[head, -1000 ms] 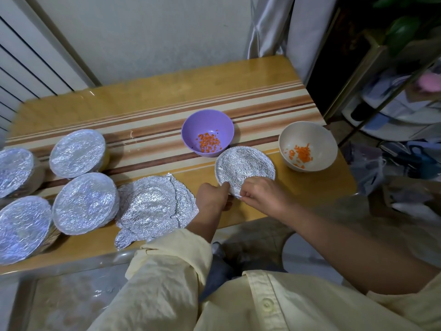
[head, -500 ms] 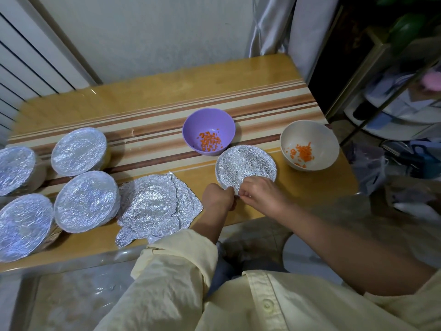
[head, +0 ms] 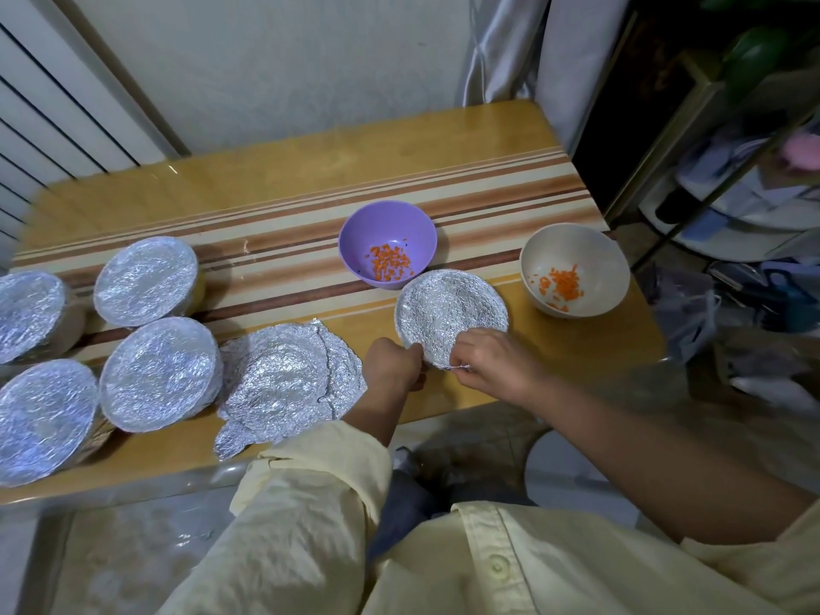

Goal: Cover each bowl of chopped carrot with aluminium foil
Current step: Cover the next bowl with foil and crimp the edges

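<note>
wooden table [head: 310,179] with brown and cream stripes running across the middle, pushed up against a pale wall. grey curtain [head: 510,51] hangs behind the far right corner. person's at the near edge in a pale yellow shirt, left sleeve [head: 310,481] down, right forearm bare.

both hands are close together at the near rim of a foil-topped bowl [head: 450,306], which sits by the near edge, a bit right of centre. left hand [head: 390,366] is curled up at the rim's near-left side. right hand [head: 492,361] is just beside it. both are pinching the crinkled foil edge down there.

right behind that bowl, touching or as good as, is an uncovered purple bowl [head: 386,224] with chopped carrot [head: 390,261] in the bottom. near the right edge there's a beige bowl [head: 572,246], also uncovered, with its own carrot bits [head: 561,284].

left of the hands, a stack of loose foil sheets [head: 288,379] lies flat by the near edge. past that are bowls already wrapped: a back wrapped bowl [head: 146,281] on the stripes and a front wrapped bowl [head: 159,372] just beside the sheets. further left are a back-left wrapped bowl [head: 26,315] and a front-left wrapped bowl [head: 40,419].
</note>
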### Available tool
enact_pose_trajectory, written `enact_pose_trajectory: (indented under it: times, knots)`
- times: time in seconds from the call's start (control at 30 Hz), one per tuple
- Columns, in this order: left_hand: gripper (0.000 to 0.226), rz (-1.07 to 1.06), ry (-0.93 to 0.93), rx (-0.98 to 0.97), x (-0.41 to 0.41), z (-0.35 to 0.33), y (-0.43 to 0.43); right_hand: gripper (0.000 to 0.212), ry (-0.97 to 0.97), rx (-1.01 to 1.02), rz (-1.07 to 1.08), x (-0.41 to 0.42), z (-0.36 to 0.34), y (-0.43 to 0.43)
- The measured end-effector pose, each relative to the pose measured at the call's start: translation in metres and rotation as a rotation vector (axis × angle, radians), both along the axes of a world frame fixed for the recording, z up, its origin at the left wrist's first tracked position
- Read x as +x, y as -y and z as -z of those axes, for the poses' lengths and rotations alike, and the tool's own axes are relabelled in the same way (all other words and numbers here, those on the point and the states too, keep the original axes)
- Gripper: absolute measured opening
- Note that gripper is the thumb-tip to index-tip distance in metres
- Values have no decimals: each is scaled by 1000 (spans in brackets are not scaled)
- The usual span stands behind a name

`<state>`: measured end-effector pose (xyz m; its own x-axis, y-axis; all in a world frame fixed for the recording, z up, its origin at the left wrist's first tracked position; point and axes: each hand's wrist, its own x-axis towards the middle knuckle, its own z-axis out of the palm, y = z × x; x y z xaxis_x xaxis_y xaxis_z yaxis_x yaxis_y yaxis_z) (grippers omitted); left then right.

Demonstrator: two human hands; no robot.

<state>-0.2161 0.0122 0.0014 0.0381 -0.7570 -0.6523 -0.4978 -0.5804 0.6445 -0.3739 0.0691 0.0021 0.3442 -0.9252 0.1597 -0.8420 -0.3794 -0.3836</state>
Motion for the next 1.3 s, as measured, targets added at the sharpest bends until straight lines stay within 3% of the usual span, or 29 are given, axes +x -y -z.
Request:
enact_pose_trajectory:
  times: [0.13,0.33,0.47,0.6,0.7,0.9,1.17,1.3]
  knots:
    - [49,-65,-20,-34,1,-3,-15,18,-4,4,39,8,-1,2]
    - [16,-200,-94,-34,-1,9,-20,17,0,36,65,16,4,4]
    - [29,-199,-135,-2,3,8,-20,19,19,21,77,16,2,3]
    - [20,-180,-126,-21,3,14,-19,20,34,20,82,20,3,2]
    - [30,-163,-137,-4,2,5,-20,20,52,12,102,19,2,2]
    - [6,-190,-84,-12,0,18,-12,19,78,31,87,21,1,2]
    - [38,-241,-150,29,7,-3,-2,28,36,-8,38,-1,-3,-2]
    - [32,-239,-154,31,6,-4,-5,23,53,-3,50,3,-4,1]
